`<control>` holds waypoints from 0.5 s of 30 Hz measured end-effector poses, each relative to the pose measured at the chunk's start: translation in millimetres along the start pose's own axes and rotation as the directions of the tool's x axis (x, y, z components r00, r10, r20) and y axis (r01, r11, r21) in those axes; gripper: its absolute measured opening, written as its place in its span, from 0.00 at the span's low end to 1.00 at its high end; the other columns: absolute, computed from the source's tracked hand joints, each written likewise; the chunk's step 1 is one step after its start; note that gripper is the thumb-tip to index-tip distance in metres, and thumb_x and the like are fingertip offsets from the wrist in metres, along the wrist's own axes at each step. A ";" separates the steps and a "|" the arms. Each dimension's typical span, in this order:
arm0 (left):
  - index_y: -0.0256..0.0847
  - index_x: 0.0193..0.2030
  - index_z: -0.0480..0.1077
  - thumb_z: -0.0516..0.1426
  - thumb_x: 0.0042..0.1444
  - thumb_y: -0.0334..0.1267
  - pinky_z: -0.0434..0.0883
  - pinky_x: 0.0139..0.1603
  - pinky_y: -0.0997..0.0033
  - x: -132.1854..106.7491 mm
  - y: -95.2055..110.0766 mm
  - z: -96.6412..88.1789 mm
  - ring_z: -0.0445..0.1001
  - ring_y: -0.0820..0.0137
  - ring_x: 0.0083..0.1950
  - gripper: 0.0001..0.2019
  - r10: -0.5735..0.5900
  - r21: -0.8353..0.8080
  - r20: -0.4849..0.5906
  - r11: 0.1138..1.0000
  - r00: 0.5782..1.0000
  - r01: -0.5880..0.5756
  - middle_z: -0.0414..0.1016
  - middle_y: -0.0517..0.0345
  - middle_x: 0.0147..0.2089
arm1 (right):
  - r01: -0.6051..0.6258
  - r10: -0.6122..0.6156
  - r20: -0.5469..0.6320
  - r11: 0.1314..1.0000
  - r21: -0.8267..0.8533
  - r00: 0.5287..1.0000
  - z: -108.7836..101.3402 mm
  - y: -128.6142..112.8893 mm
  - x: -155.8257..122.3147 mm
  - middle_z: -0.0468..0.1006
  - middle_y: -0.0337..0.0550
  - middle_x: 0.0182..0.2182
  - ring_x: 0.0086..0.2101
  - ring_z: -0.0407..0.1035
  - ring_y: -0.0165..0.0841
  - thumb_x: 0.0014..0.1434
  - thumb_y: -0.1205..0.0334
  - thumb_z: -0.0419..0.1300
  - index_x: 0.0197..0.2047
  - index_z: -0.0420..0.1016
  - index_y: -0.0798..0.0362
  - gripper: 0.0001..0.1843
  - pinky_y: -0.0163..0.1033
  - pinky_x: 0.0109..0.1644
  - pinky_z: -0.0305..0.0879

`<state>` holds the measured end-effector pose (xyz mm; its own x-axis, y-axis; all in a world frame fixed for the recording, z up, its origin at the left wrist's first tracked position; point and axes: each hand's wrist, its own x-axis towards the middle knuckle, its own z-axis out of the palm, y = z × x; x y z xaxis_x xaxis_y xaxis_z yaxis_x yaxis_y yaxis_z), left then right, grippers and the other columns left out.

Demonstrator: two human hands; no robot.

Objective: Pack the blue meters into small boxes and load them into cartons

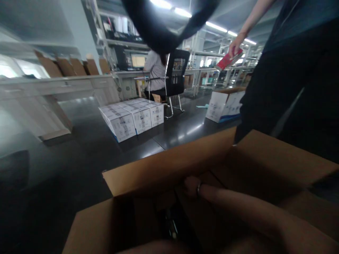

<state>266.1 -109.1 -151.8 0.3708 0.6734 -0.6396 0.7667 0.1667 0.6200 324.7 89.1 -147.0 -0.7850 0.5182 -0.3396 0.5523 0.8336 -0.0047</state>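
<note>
A large open cardboard box (169, 162) stands in front of me with its flaps folded outward. My right hand (192, 187), a band on its wrist, reaches inside near the far wall. Its fingers look curled against brown cardboard pieces (201, 211) in the box; shadow hides what they grip, if anything. Along the bottom edge a blurred part of my left arm or hand (156, 247) shows, its fingers hidden. A dark gap between the cardboard pieces holds a small shiny object (171, 227), too dim to name.
White cartons (123, 127) sit in a row on the dark floor. Another open white carton (217, 106) stands at the right, beside a standing person whose hand (235, 46) holds a red box (229, 60). Someone sits on a black chair (177, 74) near desks and shelves.
</note>
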 end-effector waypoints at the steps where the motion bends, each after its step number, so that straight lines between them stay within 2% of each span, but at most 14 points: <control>1: 0.39 0.54 0.63 0.42 0.59 0.54 0.63 0.53 0.52 -0.7 3.5 0.6 0.65 0.58 0.55 0.25 -0.010 0.015 0.044 1.000 0.999 0.009 0.65 0.44 0.55 | -0.010 0.009 0.006 1.000 0.014 1.000 2.0 4.2 -2.6 0.73 0.60 0.41 0.44 0.68 0.47 0.45 0.61 0.59 0.42 0.75 0.61 0.20 0.46 0.47 0.64; 3: 0.36 0.56 0.63 0.35 0.59 0.57 0.60 0.56 0.53 -3.8 10.5 -1.1 0.61 0.54 0.58 0.32 -0.045 0.069 0.097 0.997 0.994 0.038 0.63 0.41 0.58 | -0.023 0.023 -0.005 0.999 0.042 1.000 6.3 16.0 -7.7 0.69 0.61 0.47 0.49 0.64 0.48 0.45 0.64 0.58 0.48 0.70 0.62 0.25 0.47 0.53 0.59; 5: 0.34 0.58 0.61 0.32 0.58 0.58 0.58 0.57 0.55 -6.9 15.4 -4.7 0.58 0.54 0.60 0.36 -0.072 0.112 0.112 0.992 0.991 0.059 0.60 0.40 0.59 | -0.020 0.021 -0.018 0.997 0.069 1.000 10.8 28.5 -12.0 0.66 0.61 0.51 0.51 0.61 0.46 0.47 0.66 0.56 0.53 0.65 0.64 0.27 0.47 0.55 0.56; 10: 0.34 0.57 0.61 0.32 0.57 0.58 0.59 0.56 0.56 -8.7 17.7 -5.4 0.61 0.55 0.59 0.36 -0.068 0.094 0.102 0.994 0.992 0.059 0.62 0.40 0.59 | 0.056 -0.057 0.001 0.989 0.135 0.998 22.1 42.8 -16.4 0.59 0.54 0.57 0.53 0.59 0.37 0.44 0.70 0.57 0.60 0.55 0.62 0.37 0.34 0.57 0.55; 13: 0.31 0.57 0.62 0.34 0.58 0.57 0.60 0.55 0.56 -7.6 18.8 -2.4 0.61 0.53 0.58 0.36 -0.070 0.090 0.085 0.994 0.994 0.063 0.62 0.38 0.58 | 0.053 -0.057 0.024 0.989 0.141 0.998 26.7 44.0 -13.6 0.57 0.56 0.57 0.53 0.58 0.38 0.43 0.70 0.58 0.60 0.54 0.64 0.39 0.35 0.56 0.56; 15: 0.30 0.57 0.62 0.34 0.58 0.56 0.61 0.55 0.56 -8.0 20.7 -1.4 0.61 0.53 0.58 0.35 -0.080 0.092 0.068 0.993 0.995 0.073 0.62 0.36 0.58 | 0.037 -0.043 0.038 0.991 0.130 0.998 26.6 44.5 -9.7 0.59 0.56 0.56 0.52 0.60 0.39 0.44 0.69 0.57 0.59 0.56 0.64 0.37 0.36 0.55 0.57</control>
<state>278.3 -110.0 -133.2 0.3431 0.6076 -0.7163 0.8368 0.1487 0.5270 364.3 116.1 -168.9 -0.7964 0.4745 -0.3749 0.5545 0.8204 -0.1395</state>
